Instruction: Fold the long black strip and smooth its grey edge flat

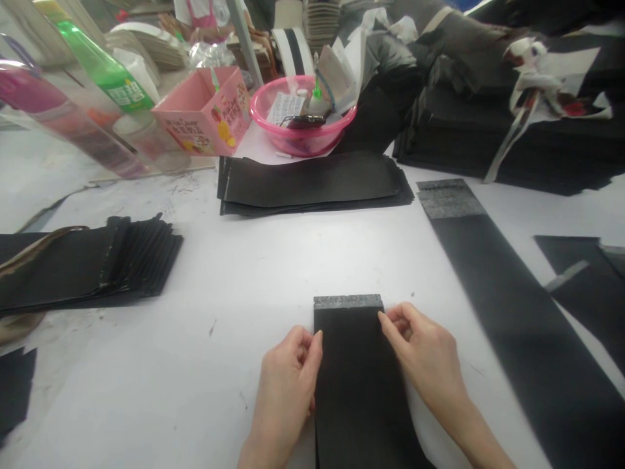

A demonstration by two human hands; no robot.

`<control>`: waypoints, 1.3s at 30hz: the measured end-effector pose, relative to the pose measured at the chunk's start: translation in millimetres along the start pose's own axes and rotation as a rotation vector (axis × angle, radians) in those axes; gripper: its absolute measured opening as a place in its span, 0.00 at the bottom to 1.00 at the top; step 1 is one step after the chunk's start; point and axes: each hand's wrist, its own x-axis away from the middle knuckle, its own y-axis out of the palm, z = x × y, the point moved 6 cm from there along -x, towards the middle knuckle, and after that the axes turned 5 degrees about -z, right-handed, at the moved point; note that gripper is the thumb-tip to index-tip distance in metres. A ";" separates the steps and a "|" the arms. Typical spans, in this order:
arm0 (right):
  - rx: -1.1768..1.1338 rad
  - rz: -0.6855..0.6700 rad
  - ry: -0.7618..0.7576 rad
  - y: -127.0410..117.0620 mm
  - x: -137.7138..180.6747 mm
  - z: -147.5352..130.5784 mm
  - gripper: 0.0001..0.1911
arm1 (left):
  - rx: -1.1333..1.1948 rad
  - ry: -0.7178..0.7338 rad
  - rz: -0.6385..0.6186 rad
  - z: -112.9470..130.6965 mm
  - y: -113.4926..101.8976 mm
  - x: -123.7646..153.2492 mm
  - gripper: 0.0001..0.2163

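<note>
A long black strip [354, 378] with a speckled grey band across its far end lies in front of me on the white table. My left hand [288, 387] pinches its left edge a little below the band, fingers curled and thumb on top. On the other side, my right hand [424, 358] holds the right edge between thumb and forefinger, close to the grey band. The strip's near end runs out of the bottom of the view.
Right of my hands lie overlapping black strips [508, 293] with grey ends. Stacks of black pieces sit at the left [63, 267] and ahead [312, 185]. Behind stand a pink basin [303, 140], a pink box [205, 117], a green bottle [107, 65] and a tied black pile [454, 143].
</note>
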 end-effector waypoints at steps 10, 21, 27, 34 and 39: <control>-0.002 0.003 0.024 -0.6 1.9 -1.8 0.12 | -0.053 -0.037 -0.006 -4.5 0.0 0.9 0.23; 0.005 0.010 0.039 -1.2 3.2 -1.8 0.11 | -0.106 -0.032 0.000 14.3 -1.6 6.8 0.21; 0.011 0.011 0.036 -0.8 2.3 -1.4 0.11 | -0.110 -0.035 -0.001 14.5 -1.6 6.5 0.21; 0.033 0.012 0.027 -0.7 3.4 -2.8 0.11 | -0.113 -0.032 0.012 10.9 -1.2 5.6 0.22; 0.020 0.020 0.033 -1.1 2.1 -0.9 0.08 | -0.113 -0.054 0.022 0.8 -0.4 2.0 0.24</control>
